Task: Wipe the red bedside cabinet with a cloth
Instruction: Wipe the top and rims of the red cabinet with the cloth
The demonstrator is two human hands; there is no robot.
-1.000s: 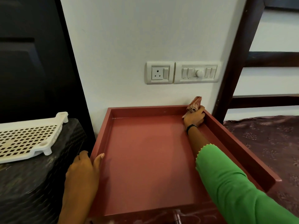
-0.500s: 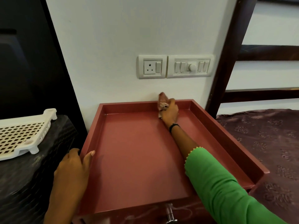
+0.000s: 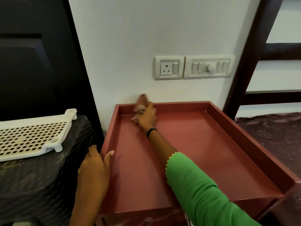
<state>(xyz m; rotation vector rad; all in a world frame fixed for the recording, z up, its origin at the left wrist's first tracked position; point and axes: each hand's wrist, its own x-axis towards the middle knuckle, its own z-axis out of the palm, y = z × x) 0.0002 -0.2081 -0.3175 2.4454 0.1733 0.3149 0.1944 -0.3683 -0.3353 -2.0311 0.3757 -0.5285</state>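
My right hand point(image 3: 146, 116), clamped on the cloth point(image 3: 141, 103), has swept along the red bedside cabinet's point(image 3: 195, 152) back rim from the right corner to near the left corner. Left hand point(image 3: 93, 167) still braces the left rim, fingers relaxed. Back edge nearly done; floor and sides probably next.

Green sleeve point(image 3: 200, 190), black wristband point(image 3: 151, 131)
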